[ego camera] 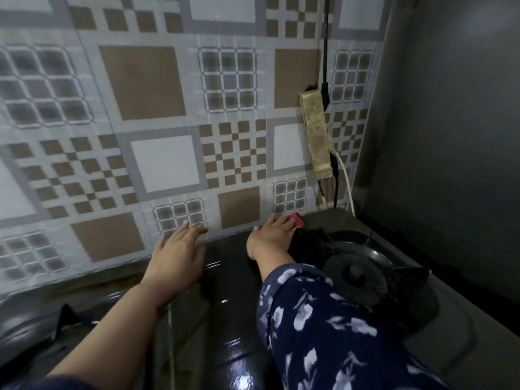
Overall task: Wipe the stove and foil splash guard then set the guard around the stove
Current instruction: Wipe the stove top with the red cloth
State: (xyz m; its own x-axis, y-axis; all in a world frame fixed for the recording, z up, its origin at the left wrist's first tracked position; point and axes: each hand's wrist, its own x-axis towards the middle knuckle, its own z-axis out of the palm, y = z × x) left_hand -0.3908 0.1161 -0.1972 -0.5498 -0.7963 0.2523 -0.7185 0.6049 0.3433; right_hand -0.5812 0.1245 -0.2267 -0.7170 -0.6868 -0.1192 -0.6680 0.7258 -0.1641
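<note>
The foil splash guard (157, 114), printed with brown, white and grey squares, stands upright behind the glossy black stove top (233, 327). My left hand (177, 257) lies flat with fingers spread, its fingertips touching the guard's lower edge. My right hand (270, 237) reaches to the foot of the guard beside the burner (354, 277). It presses down on a dark cloth (309, 243), and a red piece (297, 219) shows at its fingertips. I cannot tell what the red piece is.
A taped power strip (316, 133) with black and white cables hangs on the guard's right part. A grey wall (450, 136) closes the right side. Crumpled dark plastic (67, 316) lies at the left front.
</note>
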